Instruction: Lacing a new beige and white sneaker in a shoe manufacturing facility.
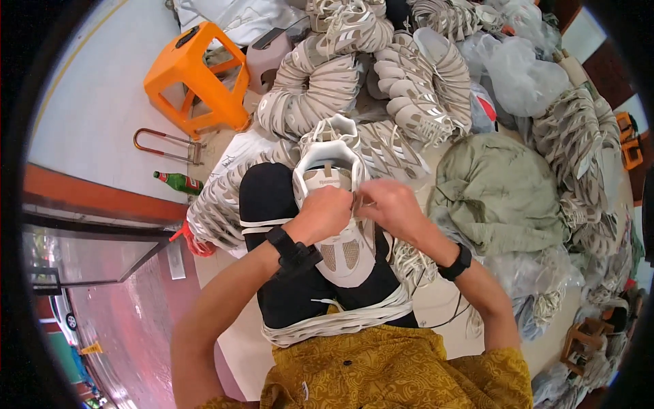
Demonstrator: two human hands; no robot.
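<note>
A white and beige shoe upper [348,262] rests on my black-clad lap, its toe toward me and its collar away. Over its eyelet area, my left hand [325,215] is closed with curled fingers against the upper. Beside it, my right hand [395,206] makes a pinch at the right eyelet edge, slightly blurred; what lies between the fingertips is too small to tell. A bundle of white shoelaces [340,318] lies across my lap, and more loose laces [413,264] hang by my right thigh.
Curved stacks of similar uppers [310,88] fill the floor ahead. At left are an orange stool [197,78], a U-shaped metal bar [167,144] and a green bottle [178,182]. A green cloth heap [501,194] and clear plastic bags [521,78] lie to the right.
</note>
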